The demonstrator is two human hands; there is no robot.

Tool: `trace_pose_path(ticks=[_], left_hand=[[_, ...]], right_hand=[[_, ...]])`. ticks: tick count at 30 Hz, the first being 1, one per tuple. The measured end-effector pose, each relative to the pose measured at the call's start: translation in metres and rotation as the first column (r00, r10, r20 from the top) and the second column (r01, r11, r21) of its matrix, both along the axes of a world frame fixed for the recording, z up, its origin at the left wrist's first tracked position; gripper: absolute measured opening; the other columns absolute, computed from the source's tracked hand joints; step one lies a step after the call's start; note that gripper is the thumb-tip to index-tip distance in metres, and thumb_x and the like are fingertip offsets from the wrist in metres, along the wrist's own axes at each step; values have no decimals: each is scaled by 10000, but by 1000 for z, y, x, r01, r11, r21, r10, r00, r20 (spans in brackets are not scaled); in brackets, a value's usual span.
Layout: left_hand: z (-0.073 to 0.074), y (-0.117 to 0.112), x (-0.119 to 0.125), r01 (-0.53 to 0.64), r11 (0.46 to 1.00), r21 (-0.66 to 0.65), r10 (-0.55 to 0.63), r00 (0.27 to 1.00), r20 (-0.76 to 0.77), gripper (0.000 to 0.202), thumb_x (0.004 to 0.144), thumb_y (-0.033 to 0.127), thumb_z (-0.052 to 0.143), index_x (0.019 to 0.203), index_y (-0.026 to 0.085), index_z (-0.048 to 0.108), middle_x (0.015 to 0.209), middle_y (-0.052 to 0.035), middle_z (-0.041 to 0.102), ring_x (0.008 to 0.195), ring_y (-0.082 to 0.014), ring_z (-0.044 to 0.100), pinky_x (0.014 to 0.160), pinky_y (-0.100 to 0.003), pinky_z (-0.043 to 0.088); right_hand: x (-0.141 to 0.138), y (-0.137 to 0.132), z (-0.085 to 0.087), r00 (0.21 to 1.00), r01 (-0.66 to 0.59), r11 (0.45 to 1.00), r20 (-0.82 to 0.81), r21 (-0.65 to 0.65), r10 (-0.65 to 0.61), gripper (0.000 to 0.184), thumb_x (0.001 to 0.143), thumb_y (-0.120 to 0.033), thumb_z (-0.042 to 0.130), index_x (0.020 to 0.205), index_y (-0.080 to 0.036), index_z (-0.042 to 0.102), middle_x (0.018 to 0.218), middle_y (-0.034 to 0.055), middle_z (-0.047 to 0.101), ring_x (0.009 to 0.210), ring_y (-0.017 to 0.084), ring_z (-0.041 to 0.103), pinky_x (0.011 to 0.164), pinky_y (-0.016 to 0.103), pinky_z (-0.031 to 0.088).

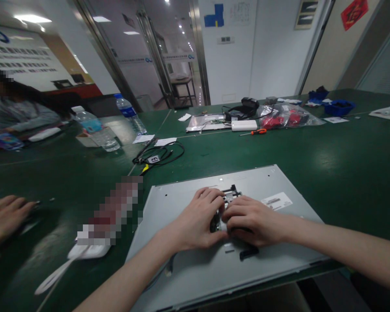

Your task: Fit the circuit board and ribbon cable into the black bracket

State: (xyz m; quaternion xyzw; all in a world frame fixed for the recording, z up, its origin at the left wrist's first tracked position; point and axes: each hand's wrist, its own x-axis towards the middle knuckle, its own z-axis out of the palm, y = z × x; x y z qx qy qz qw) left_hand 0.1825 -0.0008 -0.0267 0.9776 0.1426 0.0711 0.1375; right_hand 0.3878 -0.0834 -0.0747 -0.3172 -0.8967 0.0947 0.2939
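Observation:
A flat grey metal panel (195, 271), like the back of a display screen, lies in front of me on the green table. Near its middle sits a small circuit board (216, 223), mostly covered by my fingers. My left hand (199, 219) is closed around the board's left side, thumb toward me. From the right, my right hand (251, 220) curls its fingers onto the same board, close to the left fingertips. Black bracket pieces (248, 253) show below and above the hands. A white label (277, 201) is stuck on the panel beyond my right wrist.
Another person's hand (6, 219) rests at the left edge. Nearby lie a blurred-out object on a white base (94, 250) and a coiled black cable (162, 154). Two water bottles (99, 130) stand behind. An orange screwdriver (258, 131) and plastic bag (289, 116) lie farther back.

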Motion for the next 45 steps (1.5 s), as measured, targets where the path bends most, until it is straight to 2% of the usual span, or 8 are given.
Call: trace_pose_path(ticks=[7, 17, 21, 26, 32, 45], left_hand=[[-2, 2, -1, 6, 1000, -3, -6, 1000, -6, 491, 735, 528, 749, 1065, 218, 558, 1175, -92, 551, 1147, -321, 482, 1079, -539, 336], [0, 1, -1, 25, 1000, -12, -25, 1000, -4, 514, 734, 529, 750, 1093, 212, 562, 1180, -92, 556, 1151, -312, 490, 1095, -536, 322], [0, 1, 0, 30, 1000, -9, -30, 1000, -2, 500, 738, 507, 747, 1096, 214, 557, 1198, -91, 553, 1174, -311, 484, 1109, -531, 314], [0, 2, 0, 30, 1000, -7, -30, 999, -15, 376, 748, 454, 728, 976, 210, 556, 1167, -82, 558, 1161, -304, 493, 1100, -529, 324], [3, 2, -2, 33, 999, -5, -33, 999, -25, 339, 756, 373, 700, 1012, 214, 546, 1094, -62, 573, 1074, -270, 526, 1119, -525, 301], [6, 2, -1, 54, 998, -32, -54, 998, -9, 295, 765, 316, 660, 1017, 218, 544, 1128, -71, 568, 1100, -285, 511, 1091, -518, 338]], right_hand=[[4, 1, 4, 999, -34, 997, 3, -64, 34, 126, 900, -203, 606, 1014, -209, 658, 1157, 72, 639, 1124, 221, 557, 964, 418, 441], [5, 1, 3, 999, -47, 996, 8, -81, 48, 125, 909, -256, 612, 986, -206, 697, 1159, 88, 609, 1102, 232, 546, 951, 425, 440], [5, 1, 1, 999, -47, 995, 14, -83, 48, 131, 916, -282, 620, 993, -214, 700, 1174, 90, 605, 1110, 233, 541, 954, 435, 445], [4, 1, 3, 999, -33, 996, 17, -77, 34, 133, 929, -274, 607, 979, -205, 708, 1168, 94, 615, 1113, 229, 545, 953, 419, 442], [4, -1, 3, 1000, -21, 997, 19, -75, 22, 134, 925, -257, 601, 981, -199, 708, 1162, 93, 629, 1092, 228, 553, 929, 413, 450], [3, -1, 5, 999, -19, 999, 49, -39, 21, 143, 890, -199, 592, 1020, -174, 647, 1162, 98, 642, 1113, 232, 547, 949, 418, 436]])
